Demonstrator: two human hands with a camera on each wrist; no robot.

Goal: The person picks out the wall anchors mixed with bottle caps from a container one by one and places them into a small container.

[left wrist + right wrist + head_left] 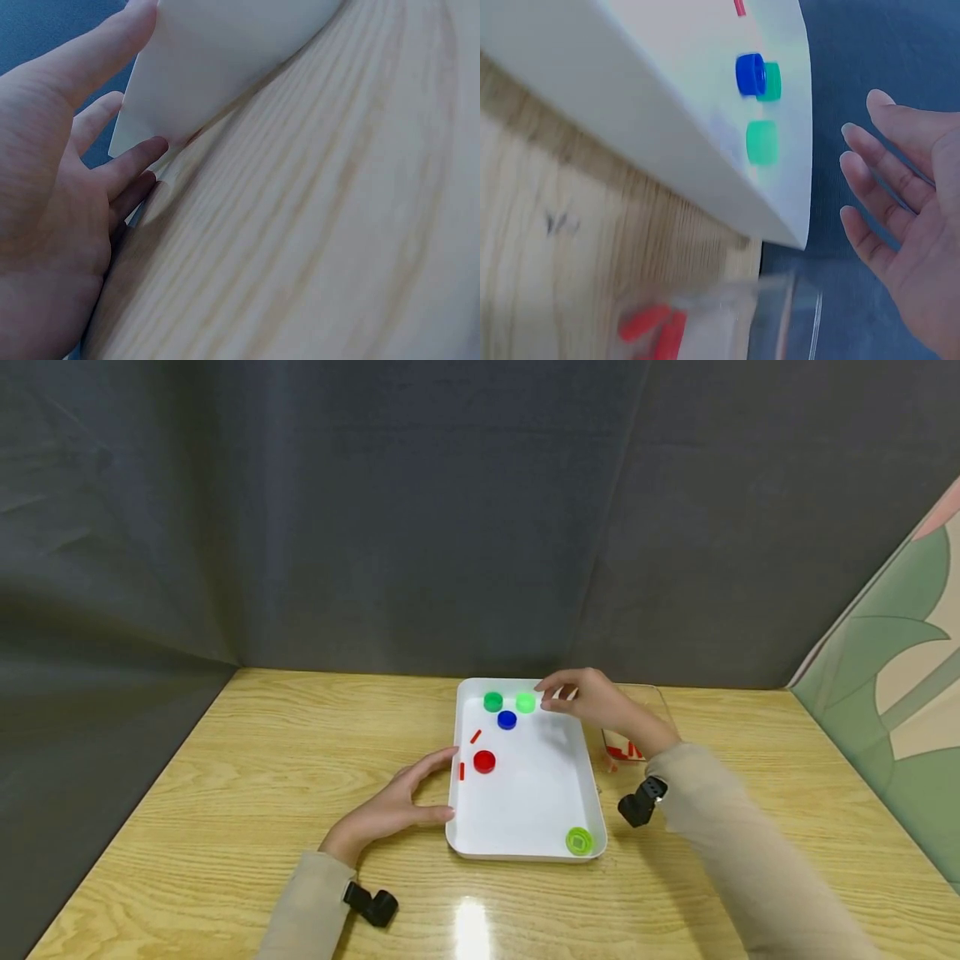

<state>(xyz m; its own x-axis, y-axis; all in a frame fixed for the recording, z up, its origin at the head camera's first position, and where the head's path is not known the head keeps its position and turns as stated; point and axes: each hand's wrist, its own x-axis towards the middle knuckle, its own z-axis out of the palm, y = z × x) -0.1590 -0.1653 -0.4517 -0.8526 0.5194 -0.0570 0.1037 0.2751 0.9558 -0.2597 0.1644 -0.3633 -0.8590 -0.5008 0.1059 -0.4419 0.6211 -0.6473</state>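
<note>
A white tray [536, 793] lies on the wooden table. My left hand [393, 806] is spread along its left side, with fingertips right at the tray wall [217, 60]. Over the tray's far right corner hovers my right hand [592, 700], its fingers loosely bent and nothing between them in the right wrist view. Nearest to those fingertips is a light green bottle cap [526, 702]. A darker green cap [492, 702], a blue cap [507, 720] and a red cap [484, 762] also lie in the tray. Two short red sticks [476, 737] lie near the red cap.
A clear box [663, 703] holding several red pieces [667, 334] stands right of the tray, partly hidden under the right forearm. A yellow-green cap [579, 841] sits in the tray's near right corner. Dark cloth [420, 552] hangs behind the table.
</note>
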